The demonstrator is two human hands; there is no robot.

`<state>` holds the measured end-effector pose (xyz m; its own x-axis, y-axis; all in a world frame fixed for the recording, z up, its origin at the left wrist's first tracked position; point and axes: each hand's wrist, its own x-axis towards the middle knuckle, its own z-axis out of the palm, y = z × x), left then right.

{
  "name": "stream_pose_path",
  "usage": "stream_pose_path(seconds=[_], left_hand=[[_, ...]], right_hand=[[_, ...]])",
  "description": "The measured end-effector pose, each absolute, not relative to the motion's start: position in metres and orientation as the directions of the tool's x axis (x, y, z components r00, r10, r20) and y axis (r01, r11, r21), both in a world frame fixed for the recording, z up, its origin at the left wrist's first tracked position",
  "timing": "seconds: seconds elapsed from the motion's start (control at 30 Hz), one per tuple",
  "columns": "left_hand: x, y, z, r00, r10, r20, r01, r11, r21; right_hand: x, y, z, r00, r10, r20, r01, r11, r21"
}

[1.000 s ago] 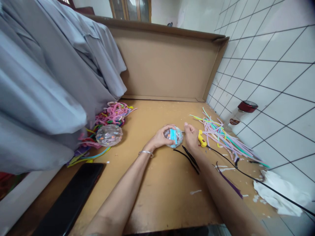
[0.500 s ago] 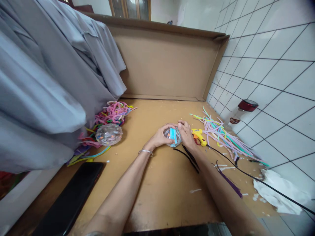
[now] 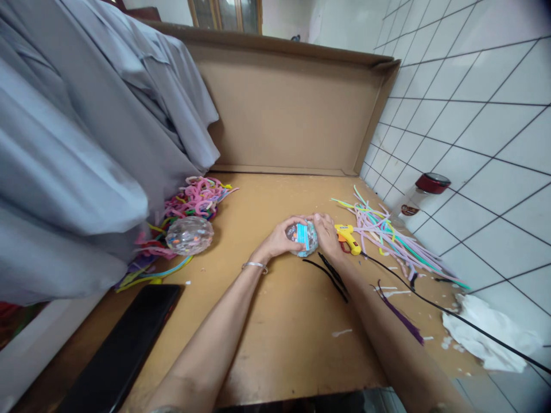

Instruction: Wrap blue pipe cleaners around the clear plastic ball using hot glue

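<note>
Though clear, round blue-marked container (image 3: pixel 303 240)

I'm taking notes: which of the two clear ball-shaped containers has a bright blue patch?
The clear ball-shaped container between the left hand and the right hand. The other container, by the tangled pink pipe cleaners, shows no blue patch.

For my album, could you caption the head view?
Left hand and right hand at a blue-banded object, yellow glue gun nearby.

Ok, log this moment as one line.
left hand: holding clear round piece | right hand: at its right side | yellow glue gun: beside right hand | second clear piece: left of left hand
</note>
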<state>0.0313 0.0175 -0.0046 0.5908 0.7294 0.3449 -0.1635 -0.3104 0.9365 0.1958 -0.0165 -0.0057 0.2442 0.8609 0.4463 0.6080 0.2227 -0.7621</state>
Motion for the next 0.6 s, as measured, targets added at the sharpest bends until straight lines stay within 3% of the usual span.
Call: stream_pose_path(seconds=[0.37, 0.6], left_hand=[[0.0282, 0.0202, -0.0044, 0.567, 0.721, 0.399, -0.027, -0.468, 0.883], [0.0289, 0.0207, -0.0035, 0.569, 0.712, 0.411, -0.019, -0.489, 0.872]], right_hand=[[0.1929, -0.0208, 0.0037, 0.216, 0.85, 0.481, 0.54, 0.306, -0.784], [0.1899, -0.0182, -0.0024, 0.193, 0.889, 0.415, 0.579, 0.239, -0.779]])
